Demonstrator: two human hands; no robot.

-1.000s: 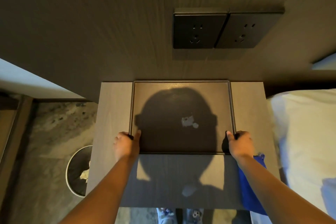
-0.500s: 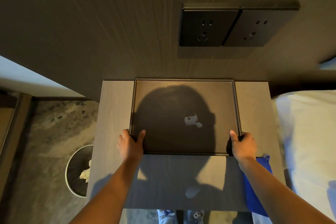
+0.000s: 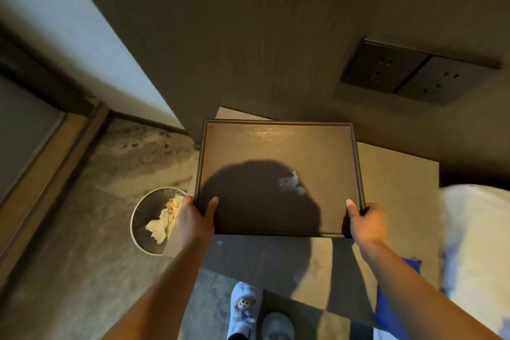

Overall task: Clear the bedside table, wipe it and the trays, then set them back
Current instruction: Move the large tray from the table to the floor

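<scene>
The left hand (image 3: 193, 218) and right hand (image 3: 367, 222) each grip a near corner of the dark tray (image 3: 276, 146), thumbs on top. It appears lifted off the counter (image 3: 394, 174). The counter looks cleared. A pale mark (image 3: 289, 183) shows on the tray, so wiping and resetting likely remain. A blue cloth (image 3: 397, 298) lies beside the right forearm.

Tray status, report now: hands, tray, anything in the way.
Grips: left hand and right hand hold the tray by its near corners. It overhangs the bedside table on the left. Nearby: waste bin below left, blue cloth at right.
</scene>
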